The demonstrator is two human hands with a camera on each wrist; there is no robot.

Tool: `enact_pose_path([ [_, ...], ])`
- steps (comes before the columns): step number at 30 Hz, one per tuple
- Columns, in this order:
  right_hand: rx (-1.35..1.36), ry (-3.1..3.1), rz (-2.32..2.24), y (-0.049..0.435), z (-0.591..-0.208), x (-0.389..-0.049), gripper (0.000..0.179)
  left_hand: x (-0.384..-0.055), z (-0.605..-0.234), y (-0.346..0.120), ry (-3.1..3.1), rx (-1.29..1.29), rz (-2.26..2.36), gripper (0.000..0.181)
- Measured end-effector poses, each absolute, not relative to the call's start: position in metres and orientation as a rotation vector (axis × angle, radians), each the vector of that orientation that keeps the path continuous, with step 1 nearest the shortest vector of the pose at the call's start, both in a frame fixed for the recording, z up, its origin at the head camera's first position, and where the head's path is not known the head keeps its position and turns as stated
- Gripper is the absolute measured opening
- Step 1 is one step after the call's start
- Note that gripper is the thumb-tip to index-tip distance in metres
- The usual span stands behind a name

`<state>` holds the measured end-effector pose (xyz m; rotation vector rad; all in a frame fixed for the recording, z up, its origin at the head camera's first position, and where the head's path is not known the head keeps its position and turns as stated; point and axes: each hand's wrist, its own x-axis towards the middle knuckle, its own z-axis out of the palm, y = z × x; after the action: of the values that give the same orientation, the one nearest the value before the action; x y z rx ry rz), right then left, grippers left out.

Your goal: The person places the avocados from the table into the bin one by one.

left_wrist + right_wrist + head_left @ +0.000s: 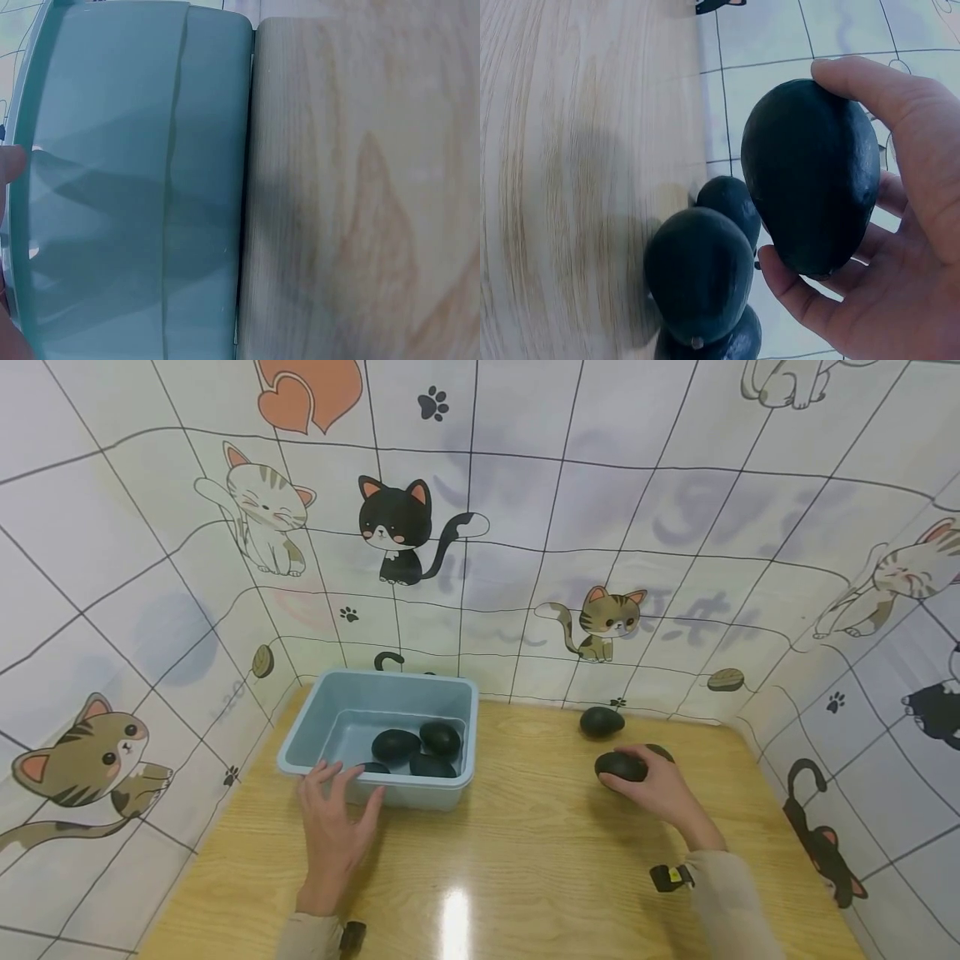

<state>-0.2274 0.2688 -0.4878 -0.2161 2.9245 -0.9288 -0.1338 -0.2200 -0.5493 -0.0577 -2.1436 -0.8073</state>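
Note:
In the head view my right hand (660,789) grips a dark avocado (621,766) between thumb and fingers, above the right side of the table. The right wrist view shows this avocado (810,180) large, narrow end down, with more avocados (700,277) clustered on the table beyond it. My left hand (336,822) touches the front rim of a light blue plastic bin (420,796), fingers spread over the edge. Several dark avocados (396,747) lie inside the bin. A fingertip (13,163) shows at the bin's rim in the left wrist view.
One avocado (602,722) lies near the back edge of the wooden table (525,843); another (660,752) is partly hidden behind my right hand. A cat-printed tiled sheet (510,527) encloses the back and sides.

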Motion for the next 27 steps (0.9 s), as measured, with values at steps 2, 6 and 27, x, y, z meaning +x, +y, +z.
enact_pose_path([
  [2,-0.220,2.932,-0.932,0.266,-0.487,-0.228,0.075,-0.134,-0.550,-0.220,-2.142,-0.060,-0.809,0.044],
  [6,-0.225,2.931,-0.931,0.261,-0.486,-0.229,0.075,-0.134,-0.551,-0.220,-2.127,-0.068,-0.806,0.044],
  [27,-0.257,2.895,-0.985,0.236,-0.473,-0.237,0.075,-0.139,-0.553,-0.221,-2.046,-0.103,-0.783,0.043],
])
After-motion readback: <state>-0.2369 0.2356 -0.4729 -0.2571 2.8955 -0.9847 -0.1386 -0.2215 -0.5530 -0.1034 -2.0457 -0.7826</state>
